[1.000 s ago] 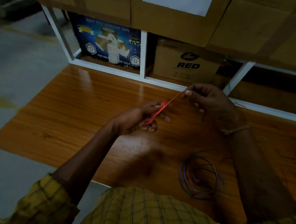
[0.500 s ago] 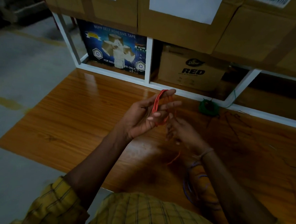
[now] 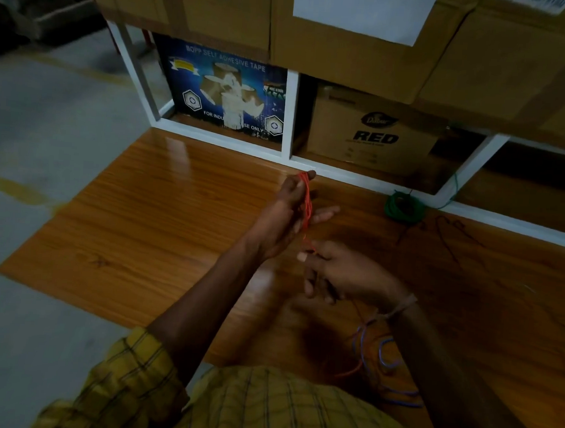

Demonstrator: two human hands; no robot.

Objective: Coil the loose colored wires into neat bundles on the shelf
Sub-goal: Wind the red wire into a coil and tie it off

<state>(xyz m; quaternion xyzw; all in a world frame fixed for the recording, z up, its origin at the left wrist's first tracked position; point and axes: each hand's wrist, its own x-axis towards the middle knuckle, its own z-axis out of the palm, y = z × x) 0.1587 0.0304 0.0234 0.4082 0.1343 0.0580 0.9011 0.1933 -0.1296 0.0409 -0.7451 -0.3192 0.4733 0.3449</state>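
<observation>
Loops of red wire are wound around the outstretched fingers of my left hand, held above the wooden shelf board. Just below it, my right hand pinches the free end of the same red wire, whose tail trails down toward my body. A loose blue wire lies on the board under my right forearm, partly hidden. A coiled green wire bundle rests at the back by the white frame.
A white shelf frame rises behind the board, holding a blue adhesive tape box and a brown carton marked RED. Larger cartons sit above. Thin dark wires sprawl at the right. Grey floor lies left.
My right hand dropped from stretching the red wire at the back to below my left hand. My left hand opened and rose, with more red loops around its fingers.
</observation>
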